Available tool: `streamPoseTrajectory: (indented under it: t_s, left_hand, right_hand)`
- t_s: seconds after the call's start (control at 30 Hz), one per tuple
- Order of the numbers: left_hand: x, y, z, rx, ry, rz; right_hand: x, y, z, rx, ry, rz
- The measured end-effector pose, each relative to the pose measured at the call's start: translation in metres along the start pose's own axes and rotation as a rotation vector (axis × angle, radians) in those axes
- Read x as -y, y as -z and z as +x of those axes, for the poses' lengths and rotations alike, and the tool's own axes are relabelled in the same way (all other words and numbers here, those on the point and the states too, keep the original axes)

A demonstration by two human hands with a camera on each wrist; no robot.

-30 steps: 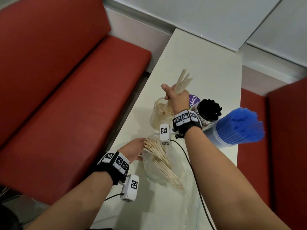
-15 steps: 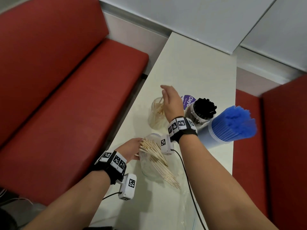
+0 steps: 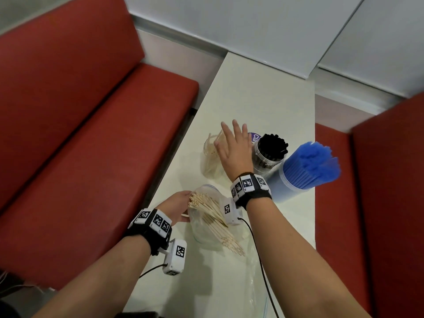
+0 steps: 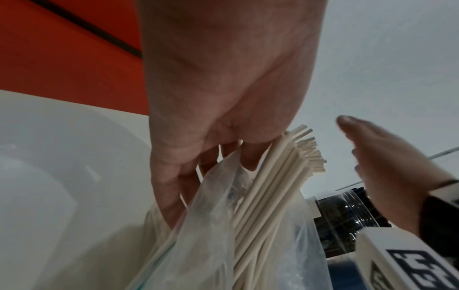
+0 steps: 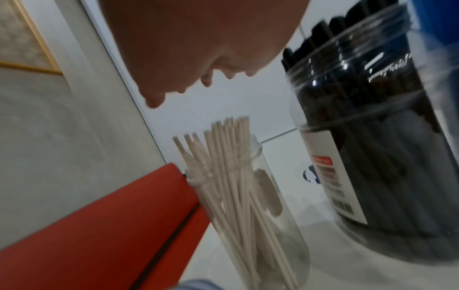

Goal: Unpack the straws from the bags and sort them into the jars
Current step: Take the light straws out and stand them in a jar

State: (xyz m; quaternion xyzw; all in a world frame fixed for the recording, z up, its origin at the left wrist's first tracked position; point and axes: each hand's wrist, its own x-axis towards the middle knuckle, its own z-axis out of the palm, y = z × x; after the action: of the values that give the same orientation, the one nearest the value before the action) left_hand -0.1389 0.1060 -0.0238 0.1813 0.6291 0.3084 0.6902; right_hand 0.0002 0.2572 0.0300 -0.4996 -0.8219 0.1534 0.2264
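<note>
While my right hand (image 3: 231, 148) hovered with spread, straight fingers above the clear jar (image 3: 212, 157) of beige straws, it held nothing. My left hand (image 3: 177, 206) pinched the mouth of the plastic bag (image 3: 206, 230) on the table (image 3: 263, 99), and its fingers were curled on the film beside the straw ends. The remaining beige straws (image 3: 213, 220) lay in that bag, just below my right wrist and nearer to me than the jar. Their long axis ran diagonally, with the open ends up and to the left, toward my left hand. I judged that my right hand had to come back toward me and take them near those ends. The jar of black straws (image 3: 270, 152) and the blue straws (image 3: 309, 166) stood to the right.
</note>
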Motion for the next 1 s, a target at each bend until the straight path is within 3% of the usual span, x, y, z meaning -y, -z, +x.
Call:
streamPoseTrajectory:
  t_s: [0.07,0.1,0.23,0.4,0.63,1.0]
  left_hand:
    - [0.000,-0.001,-0.001,-0.008,0.001,0.003]
    - [0.000,-0.002,-0.001,-0.015,0.004,-0.001]
    - [-0.001,-0.007,-0.002,-0.030,0.005,-0.004]
    - [-0.003,-0.016,-0.001,-0.053,-0.016,-0.006]
    - [0.004,-0.021,-0.002,-0.049,-0.026,0.008]
    - [0.007,-0.013,-0.005,-0.069,-0.022,-0.042]
  right_hand:
    - [0.001,0.008,-0.018,-0.139,-0.016,0.217]
    - [0.002,0.011,-0.030,-0.105,-0.071,0.311]
    - [-0.004,0.005,-0.088,0.298,-0.309,0.520]
    - [-0.004,-0.017,-0.147,0.442,-0.357,0.461]
    - [0.005,-0.036,-0.159,0.295,-0.301,0.171]
    - [0.020,-0.018,-0.155,0.161,-0.339,0.378]
